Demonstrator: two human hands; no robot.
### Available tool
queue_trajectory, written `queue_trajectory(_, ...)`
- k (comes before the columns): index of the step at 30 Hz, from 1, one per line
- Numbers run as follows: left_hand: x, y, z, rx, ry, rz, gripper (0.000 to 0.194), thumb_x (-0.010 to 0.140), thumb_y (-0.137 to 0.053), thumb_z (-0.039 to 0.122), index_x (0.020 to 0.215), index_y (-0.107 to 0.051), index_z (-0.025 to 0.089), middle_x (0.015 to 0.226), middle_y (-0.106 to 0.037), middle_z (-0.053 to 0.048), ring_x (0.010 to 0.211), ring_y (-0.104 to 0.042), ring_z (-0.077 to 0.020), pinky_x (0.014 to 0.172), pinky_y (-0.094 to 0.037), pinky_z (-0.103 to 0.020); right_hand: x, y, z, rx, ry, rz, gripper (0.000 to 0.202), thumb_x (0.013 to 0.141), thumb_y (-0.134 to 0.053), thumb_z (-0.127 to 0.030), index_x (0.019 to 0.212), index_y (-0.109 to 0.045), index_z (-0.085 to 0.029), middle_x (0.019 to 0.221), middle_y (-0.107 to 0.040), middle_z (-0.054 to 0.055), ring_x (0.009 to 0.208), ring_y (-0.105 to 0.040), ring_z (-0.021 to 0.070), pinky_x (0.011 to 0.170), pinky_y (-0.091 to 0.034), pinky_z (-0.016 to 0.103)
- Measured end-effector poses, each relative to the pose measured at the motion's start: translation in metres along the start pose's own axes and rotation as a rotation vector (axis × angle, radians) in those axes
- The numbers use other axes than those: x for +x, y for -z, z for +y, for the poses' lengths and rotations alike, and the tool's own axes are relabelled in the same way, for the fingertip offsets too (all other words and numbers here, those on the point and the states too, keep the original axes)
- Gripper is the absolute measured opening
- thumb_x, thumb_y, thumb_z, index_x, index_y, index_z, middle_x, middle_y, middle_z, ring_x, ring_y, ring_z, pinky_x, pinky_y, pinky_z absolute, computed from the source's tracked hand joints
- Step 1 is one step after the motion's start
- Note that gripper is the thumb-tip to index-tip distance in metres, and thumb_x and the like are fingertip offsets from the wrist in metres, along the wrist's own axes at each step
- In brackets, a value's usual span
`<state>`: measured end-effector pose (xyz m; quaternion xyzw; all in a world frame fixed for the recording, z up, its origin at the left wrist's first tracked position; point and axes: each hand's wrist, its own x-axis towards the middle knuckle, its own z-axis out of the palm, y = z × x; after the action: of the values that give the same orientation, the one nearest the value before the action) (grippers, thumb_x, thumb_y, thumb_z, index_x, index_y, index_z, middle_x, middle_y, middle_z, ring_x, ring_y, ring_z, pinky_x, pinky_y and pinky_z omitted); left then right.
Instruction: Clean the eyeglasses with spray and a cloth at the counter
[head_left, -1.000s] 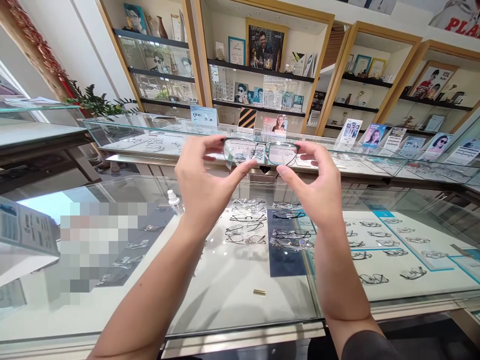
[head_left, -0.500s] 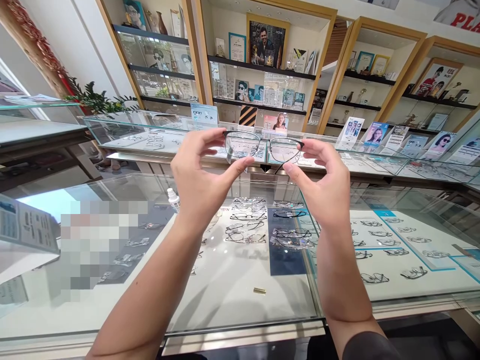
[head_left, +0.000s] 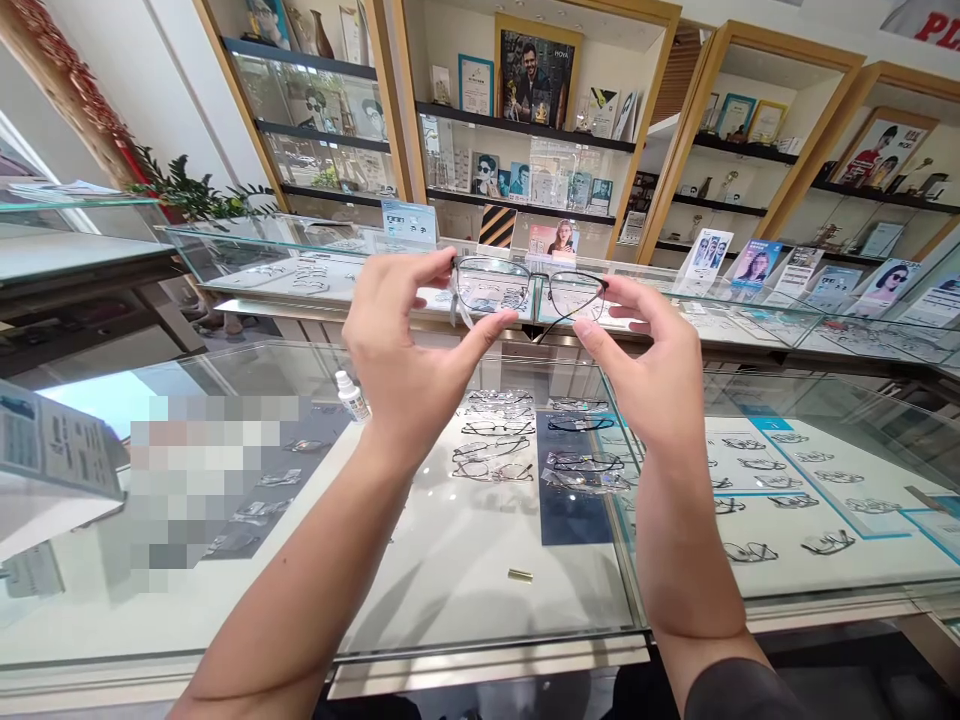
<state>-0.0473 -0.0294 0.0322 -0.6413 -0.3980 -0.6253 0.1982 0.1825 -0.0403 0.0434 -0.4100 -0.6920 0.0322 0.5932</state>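
One pair of glasses point(head_left: 531, 277) is held up above the far edge of the glass worktop point(head_left: 450, 580), its long axis running left to right and dipping slightly at the right end. Its two lenses face along the line of view; which way the temples point is hard to tell. The two hands are apart — the left hand point(head_left: 409, 330) gripping one outer corner, the right hand point(head_left: 652, 360) the other. Below are one white bottle point(head_left: 351, 395), one small gold-coloured bar point(head_left: 520, 576) and one navy mat point(head_left: 574, 518) bearing several frames — too overlapped to count.
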Motion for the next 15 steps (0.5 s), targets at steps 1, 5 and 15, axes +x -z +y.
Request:
queue_trajectory(1,-0.0003,-0.0002,-0.0003,0.0,0.005,-0.001,0.055,0.095,-0.073,0.067,0.139,-0.062,0.036,0.124,-0.073,-0.004,0.128,-0.067,-0.0348,0.099,-0.061,-0.064,0.0001,-0.0002,0.0002,0.001,-0.002,0.0,0.044,0.094,-0.075,-0.034,0.137,-0.072,-0.032,0.134,-0.076,0.009,0.123,-0.07,0.0335,0.108,-0.054,0.059)
queue_trajectory(5,-0.0017,-0.001,-0.0021,0.0,0.017,-0.025,0.057,0.096,-0.067,0.069,0.141,-0.06,0.035,0.13,-0.072,-0.003,0.136,-0.062,-0.0362,0.101,-0.059,-0.067,0.0004,-0.0002,-0.0006,0.014,-0.005,-0.012,0.043,0.094,-0.074,-0.035,0.137,-0.073,-0.033,0.134,-0.076,0.008,0.121,-0.071,0.0332,0.108,-0.055,0.059)
queue_trajectory(15,-0.0029,-0.0034,0.0019,0.012,0.0,0.03,0.054,0.093,-0.077,0.064,0.138,-0.062,0.038,0.119,-0.074,-0.006,0.121,-0.067,-0.0329,0.096,-0.061,-0.057,0.0011,0.0001,-0.0018,0.049,-0.052,-0.033,0.041,0.094,-0.075,-0.037,0.135,-0.075,-0.032,0.134,-0.077,0.009,0.122,-0.071,0.033,0.109,-0.055,0.058)
